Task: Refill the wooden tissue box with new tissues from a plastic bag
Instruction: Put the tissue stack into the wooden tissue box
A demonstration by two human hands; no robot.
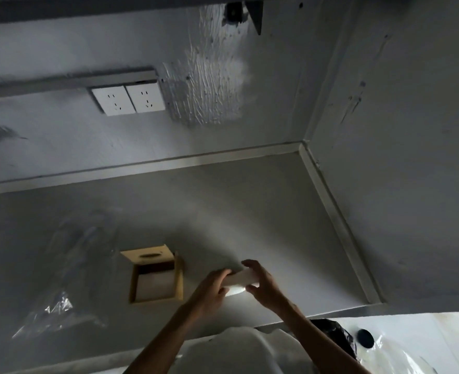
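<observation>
Both forearms come up from 6 o'clock and meet just below the middle of the view, over a grey counter. Between them they hold a white tissue stack, lifted clear of the counter and tilted, its 3 o'clock end higher.

The left hand takes the stack's 9 o'clock end. Its fingers are curled round that end, with the knuckles towards the camera and the wrist bent slightly. The right hand grips the 3 o'clock end, with its fingers arched over the top edge and its thumb hooked beneath. The two hands are near each other but do not touch, and only a short stretch of tissue shows between them.

The wooden box sits on the counter just beside the left hand, at its 9 o'clock. Its lid is swung open towards 12 o'clock and has an oval slot in its face. The inside looks pale, and whether that is tissue or the bare bottom cannot be told.

Further out at 9 o'clock, a clear plastic bag lies crumpled and flat on the counter, well apart from the hands. Two white sockets sit on the wall at about 11 o'clock. A black bag shows at 5 o'clock, behind the right forearm.
</observation>
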